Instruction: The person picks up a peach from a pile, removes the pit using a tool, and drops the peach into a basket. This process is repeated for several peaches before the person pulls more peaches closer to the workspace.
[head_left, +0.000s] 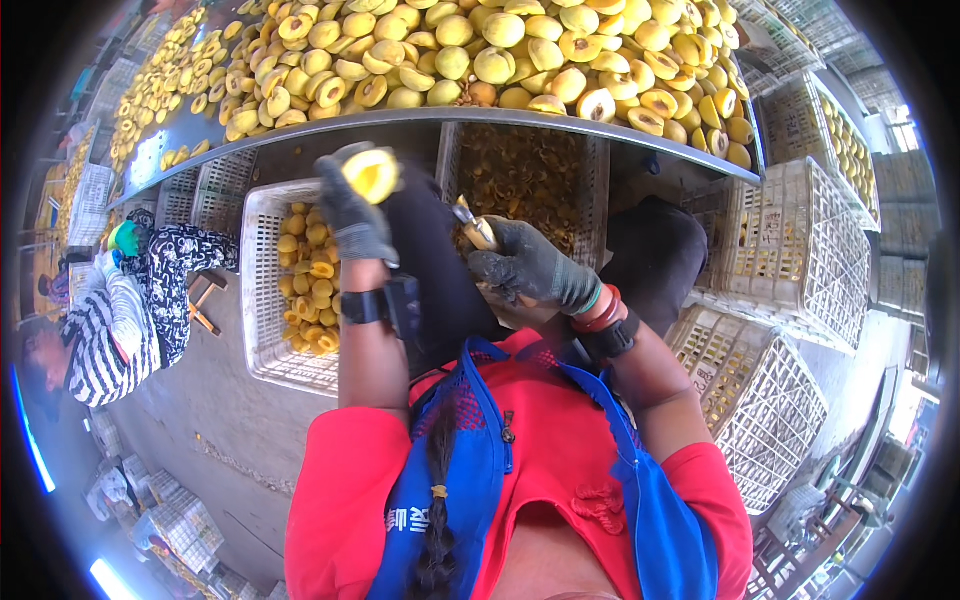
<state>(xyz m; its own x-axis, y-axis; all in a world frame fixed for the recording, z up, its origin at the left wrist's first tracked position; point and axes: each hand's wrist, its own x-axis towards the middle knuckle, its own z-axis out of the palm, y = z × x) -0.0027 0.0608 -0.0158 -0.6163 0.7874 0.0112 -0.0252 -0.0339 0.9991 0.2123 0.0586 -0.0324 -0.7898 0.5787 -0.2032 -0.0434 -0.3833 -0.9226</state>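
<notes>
My left hand [356, 215], in a dark grey glove, is raised over the white crate at my left with its fingers round a halved yellow peach [371, 176]. The cut face of the peach half is turned up. In front of my lap, my right hand [530, 265], gloved too, is wrapped round the pale handle of a small pitting knife [476, 224]. Its short metal tip points up and left, apart from the peach. A heap of yellow peaches [495, 65], many of them halved with brown centres showing, covers the metal-edged table ahead.
At my left stands a white plastic crate [258, 300] holding cut peach halves. Between my knees another crate [598, 200] contains brown pits and scraps. White crates [780, 225] are stacked at right. A seated person [125, 320] in stripes is at far left.
</notes>
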